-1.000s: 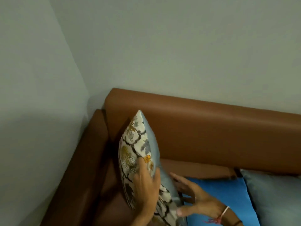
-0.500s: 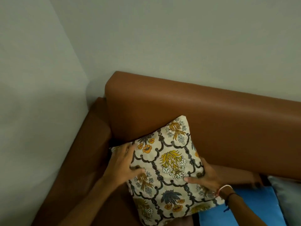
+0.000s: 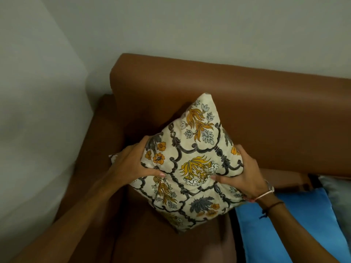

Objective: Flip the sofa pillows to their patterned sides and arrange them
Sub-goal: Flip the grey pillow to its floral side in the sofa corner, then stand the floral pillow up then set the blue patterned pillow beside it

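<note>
Cream fabric with yellow and orange flowers and dark grey scrollwork filled the middle of the view: a pillow [image 3: 191, 168] squeezed between two bare hands. The left hand [image 3: 133, 164] clasped its left edge, fingers wrapped behind and thumb pressed on the front. The right hand [image 3: 241, 177] clasped the right edge the same way, its thumb denting the cloth. Both grips were closed firmly on the pillow, which stood tilted on one corner, patterned side up, in the corner of a brown leather sofa [image 3: 266, 114], just in front of the backrest and beside the armrest. This pillow looked already flipped and was being settled into place. A blue pillow [image 3: 284, 221] and a grey pillow [image 3: 338, 196] lay to the right, plain sides showing. Next would likely come releasing this one upright against the backrest, then turning the blue one.
</note>
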Demonstrator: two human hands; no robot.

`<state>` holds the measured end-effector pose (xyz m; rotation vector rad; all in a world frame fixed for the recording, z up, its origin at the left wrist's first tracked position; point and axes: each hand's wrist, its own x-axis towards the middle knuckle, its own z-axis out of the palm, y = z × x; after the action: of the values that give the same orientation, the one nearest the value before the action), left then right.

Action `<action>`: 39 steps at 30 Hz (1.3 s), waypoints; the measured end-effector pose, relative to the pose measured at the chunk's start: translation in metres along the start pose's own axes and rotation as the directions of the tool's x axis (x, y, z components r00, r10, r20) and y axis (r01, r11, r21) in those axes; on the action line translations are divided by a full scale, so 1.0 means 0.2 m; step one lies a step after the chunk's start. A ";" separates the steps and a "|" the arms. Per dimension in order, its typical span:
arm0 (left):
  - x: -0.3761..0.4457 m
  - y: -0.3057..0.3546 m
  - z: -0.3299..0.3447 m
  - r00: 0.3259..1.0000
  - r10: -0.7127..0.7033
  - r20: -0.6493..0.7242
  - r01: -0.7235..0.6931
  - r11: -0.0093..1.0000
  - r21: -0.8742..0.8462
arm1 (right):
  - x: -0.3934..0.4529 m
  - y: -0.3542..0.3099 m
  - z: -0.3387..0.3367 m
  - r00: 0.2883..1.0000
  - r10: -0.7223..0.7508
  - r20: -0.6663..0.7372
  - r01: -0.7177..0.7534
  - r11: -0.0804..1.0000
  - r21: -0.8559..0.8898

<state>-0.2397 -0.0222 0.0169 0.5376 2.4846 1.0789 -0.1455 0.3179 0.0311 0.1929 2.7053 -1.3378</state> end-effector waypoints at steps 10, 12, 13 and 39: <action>-0.04 0.05 -0.25 0.968 -0.018 -0.249 0.044 0.994 0.100 | 0.23 -0.30 -0.01 0.984 -0.150 -0.101 0.137 0.983 -0.121; -0.05 0.02 -0.22 0.966 -0.028 -0.258 0.062 0.990 0.126 | 0.23 -0.26 0.01 0.982 -0.157 -0.101 0.143 0.981 -0.132; -0.06 0.00 -0.20 0.966 -0.028 -0.255 0.065 0.989 0.135 | 0.22 -0.24 0.02 0.982 -0.157 -0.101 0.143 0.981 -0.133; -0.29 0.51 0.63 0.757 0.538 -0.371 -0.158 0.701 0.695 | -0.37 0.30 -0.11 0.927 -0.285 -0.243 0.123 0.845 -0.521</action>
<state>-0.1106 0.0907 0.0234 1.0927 3.3927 0.5014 -0.0637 0.3669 0.0084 0.0641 3.3150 -0.6291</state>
